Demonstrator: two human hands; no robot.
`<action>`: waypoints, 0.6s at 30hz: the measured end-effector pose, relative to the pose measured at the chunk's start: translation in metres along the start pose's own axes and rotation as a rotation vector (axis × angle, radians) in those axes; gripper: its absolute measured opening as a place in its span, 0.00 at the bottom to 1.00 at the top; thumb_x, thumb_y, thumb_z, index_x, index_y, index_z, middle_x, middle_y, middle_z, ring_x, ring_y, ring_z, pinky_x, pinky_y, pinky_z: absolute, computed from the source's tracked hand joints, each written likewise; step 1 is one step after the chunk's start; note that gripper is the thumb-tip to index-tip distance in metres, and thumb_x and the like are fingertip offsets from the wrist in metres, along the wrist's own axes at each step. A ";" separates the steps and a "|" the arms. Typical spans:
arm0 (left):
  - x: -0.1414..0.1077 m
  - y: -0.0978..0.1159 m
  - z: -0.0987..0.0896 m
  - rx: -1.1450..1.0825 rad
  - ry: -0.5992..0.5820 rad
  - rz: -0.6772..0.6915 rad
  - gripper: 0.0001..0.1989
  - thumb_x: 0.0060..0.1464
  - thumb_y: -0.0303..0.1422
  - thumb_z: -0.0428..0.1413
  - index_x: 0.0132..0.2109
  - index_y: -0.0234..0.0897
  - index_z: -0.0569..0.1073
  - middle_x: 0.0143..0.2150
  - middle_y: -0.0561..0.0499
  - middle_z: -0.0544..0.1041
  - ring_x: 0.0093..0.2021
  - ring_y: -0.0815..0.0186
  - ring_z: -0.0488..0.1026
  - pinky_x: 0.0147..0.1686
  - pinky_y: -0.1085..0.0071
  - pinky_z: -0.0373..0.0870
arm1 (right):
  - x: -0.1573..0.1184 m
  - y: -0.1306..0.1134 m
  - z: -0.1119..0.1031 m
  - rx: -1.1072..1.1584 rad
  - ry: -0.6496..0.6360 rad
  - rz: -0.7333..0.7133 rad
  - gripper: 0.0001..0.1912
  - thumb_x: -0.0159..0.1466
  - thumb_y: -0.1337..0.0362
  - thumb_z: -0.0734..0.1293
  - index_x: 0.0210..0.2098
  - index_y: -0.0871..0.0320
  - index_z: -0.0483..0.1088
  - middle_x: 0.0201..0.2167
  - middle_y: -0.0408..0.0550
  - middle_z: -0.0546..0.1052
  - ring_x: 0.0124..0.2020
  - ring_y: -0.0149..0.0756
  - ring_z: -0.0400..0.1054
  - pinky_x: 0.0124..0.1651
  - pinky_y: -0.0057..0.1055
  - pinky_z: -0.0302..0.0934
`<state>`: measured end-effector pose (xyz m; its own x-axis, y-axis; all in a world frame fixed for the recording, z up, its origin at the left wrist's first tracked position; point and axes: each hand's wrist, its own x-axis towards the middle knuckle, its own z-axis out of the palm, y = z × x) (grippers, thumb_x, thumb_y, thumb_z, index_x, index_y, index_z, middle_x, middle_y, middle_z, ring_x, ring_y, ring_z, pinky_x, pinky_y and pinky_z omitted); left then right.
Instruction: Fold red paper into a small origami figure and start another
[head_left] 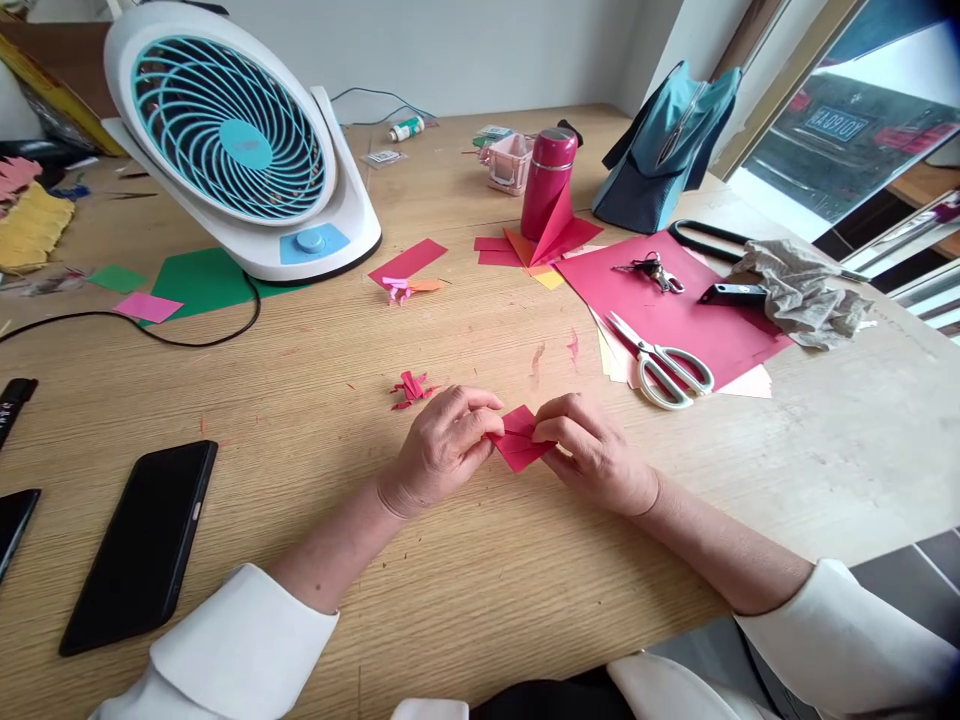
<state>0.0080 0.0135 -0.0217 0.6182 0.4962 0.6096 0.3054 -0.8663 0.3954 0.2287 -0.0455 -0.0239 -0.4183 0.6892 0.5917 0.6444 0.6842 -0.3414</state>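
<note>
A small folded square of red paper (pixel 518 450) is held between my two hands just above the wooden table, one corner turned toward me. My left hand (pixel 450 440) pinches its left corner, and my right hand (pixel 592 450) pinches the right one. Crease lines cross the paper's surface. Just beyond my left hand lies a small red folded-paper figure (pixel 412 390) with thin legs. Farther back sits a pink and orange folded figure (pixel 405 288). White-handled scissors (pixel 664 365) rest on red sheets (pixel 600 272) to the right of my right hand.
A white and blue fan (pixel 352 215) stands at the back left, its cable crossing the table. A black phone (pixel 142 545) lies at the left. At the back are a red thermos (pixel 547 180), a pink basket (pixel 510 165) and a teal bag (pixel 664 150). A crumpled grey cloth (pixel 810 290) lies right.
</note>
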 end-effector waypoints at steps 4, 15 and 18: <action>0.000 0.012 0.002 0.116 -0.106 0.085 0.06 0.59 0.23 0.55 0.40 0.38 0.73 0.47 0.47 0.76 0.43 0.61 0.71 0.45 0.62 0.68 | -0.010 -0.004 -0.001 -0.095 -0.060 0.040 0.05 0.70 0.70 0.61 0.39 0.56 0.67 0.37 0.50 0.72 0.35 0.38 0.64 0.38 0.34 0.60; -0.013 0.026 0.009 0.153 -0.312 0.075 0.08 0.64 0.24 0.51 0.37 0.35 0.74 0.35 0.48 0.75 0.35 0.65 0.69 0.38 0.68 0.67 | -0.022 -0.009 -0.005 -0.118 -0.314 0.053 0.04 0.68 0.65 0.64 0.40 0.58 0.69 0.37 0.50 0.75 0.39 0.40 0.65 0.45 0.38 0.57; -0.015 0.026 0.007 0.142 -0.339 0.088 0.06 0.63 0.25 0.53 0.37 0.34 0.74 0.35 0.48 0.75 0.36 0.64 0.69 0.38 0.68 0.67 | -0.024 -0.009 -0.006 -0.110 -0.304 0.031 0.05 0.69 0.64 0.64 0.38 0.58 0.70 0.38 0.50 0.75 0.38 0.39 0.65 0.45 0.37 0.57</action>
<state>0.0120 -0.0163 -0.0255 0.8436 0.3930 0.3659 0.3235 -0.9158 0.2378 0.2370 -0.0692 -0.0304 -0.5588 0.7604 0.3310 0.7183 0.6432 -0.2651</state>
